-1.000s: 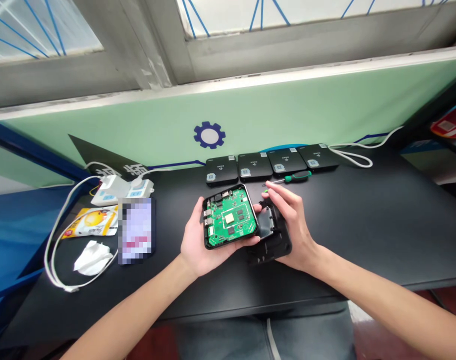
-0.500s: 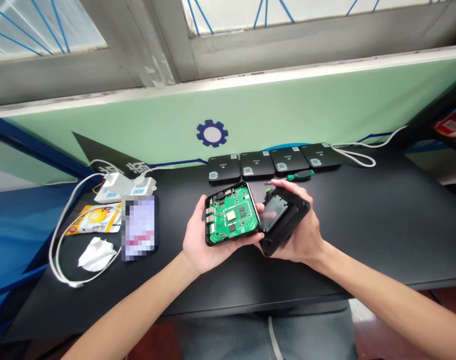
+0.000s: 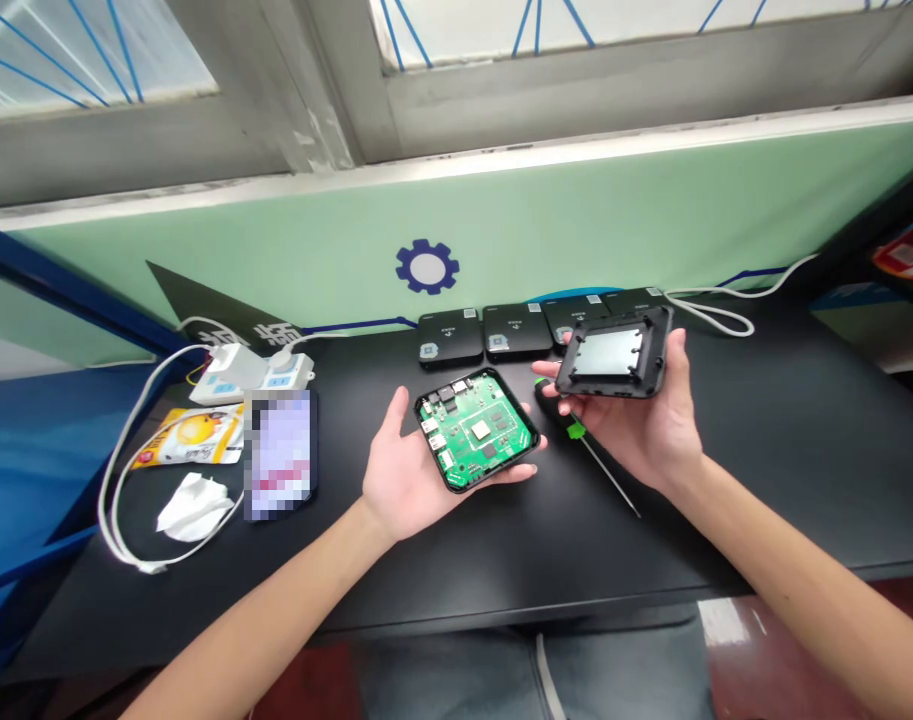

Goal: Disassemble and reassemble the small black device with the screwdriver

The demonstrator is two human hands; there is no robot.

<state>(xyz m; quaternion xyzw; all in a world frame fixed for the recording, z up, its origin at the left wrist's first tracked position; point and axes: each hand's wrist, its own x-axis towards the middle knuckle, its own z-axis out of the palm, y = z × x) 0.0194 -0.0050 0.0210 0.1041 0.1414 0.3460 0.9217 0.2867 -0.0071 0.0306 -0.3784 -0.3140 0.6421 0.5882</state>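
Note:
My left hand (image 3: 411, 470) lies palm up under a rounded black case (image 3: 512, 465), which holds an exposed green circuit board (image 3: 477, 430) with ports along one side. My right hand (image 3: 662, 420) holds a black plastic cover (image 3: 613, 352) up by its edge, showing a pale metal plate in its frame. Below that hand, a green-and-black screwdriver (image 3: 574, 428) lies on the table, its thin shaft pointing toward me. The two hands are apart, and the screwdriver's handle is partly hidden under my right fingers.
Several black device boxes (image 3: 450, 338) stand in a row at the back of the black table (image 3: 696, 520). To the left are a white power strip (image 3: 250, 375), white cables, a yellow pouch (image 3: 190, 438), crumpled white paper (image 3: 193, 507) and a pixelated dark rectangle (image 3: 280, 455).
My right hand has lifted the black cover away from the board, up and to the right, and turned it over. The screwdriver now lies nearer me, and the board sits flatter on my left hand.

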